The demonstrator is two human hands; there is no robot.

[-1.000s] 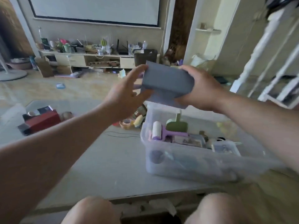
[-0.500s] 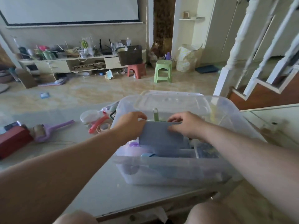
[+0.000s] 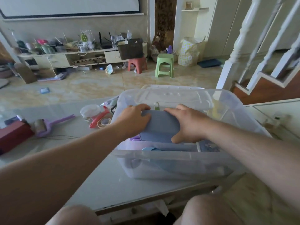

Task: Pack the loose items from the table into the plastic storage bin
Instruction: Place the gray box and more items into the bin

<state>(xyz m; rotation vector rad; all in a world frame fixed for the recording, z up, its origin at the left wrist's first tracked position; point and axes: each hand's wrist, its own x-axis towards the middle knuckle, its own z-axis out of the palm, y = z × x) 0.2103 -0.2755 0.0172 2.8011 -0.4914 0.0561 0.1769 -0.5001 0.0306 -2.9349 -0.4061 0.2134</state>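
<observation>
Both hands are down inside the clear plastic storage bin (image 3: 178, 168), which sits at the near right corner of the bench (image 3: 100, 184), its front wall close to the near edge. Between them they hold a grey-blue flat box (image 3: 159, 125), lying slightly tilted on top of the things already packed. The left hand (image 3: 134, 121) has its grip closed on the box's left end, fingers curled over the far edge; the right hand (image 3: 186, 124) grips the right end the same way, fingers over the top and thumb tucked under the near side. Beneath the box a purple item (image 3: 134, 138) shows at its left corner, and a green handle (image 3: 156, 106) stands up just behind it; the rest of the contents are blurred through the frosted walls. The bin's lid (image 3: 172, 87) appears to lie just behind the bin, toward the far edge. Loose things are left on the bench to the left of the bin: a roll of tape (image 3: 104, 121) and a red-handled tool (image 3: 99, 118) just beside the bin's left wall, a small round clear container (image 3: 90, 111) behind them, a purple lint roller (image 3: 48, 125) further along toward the left edge, and a dark red box (image 3: 13, 135) at the left edge itself. A thin black cord (image 3: 63, 136) trails across the surface in front of the roller.
</observation>
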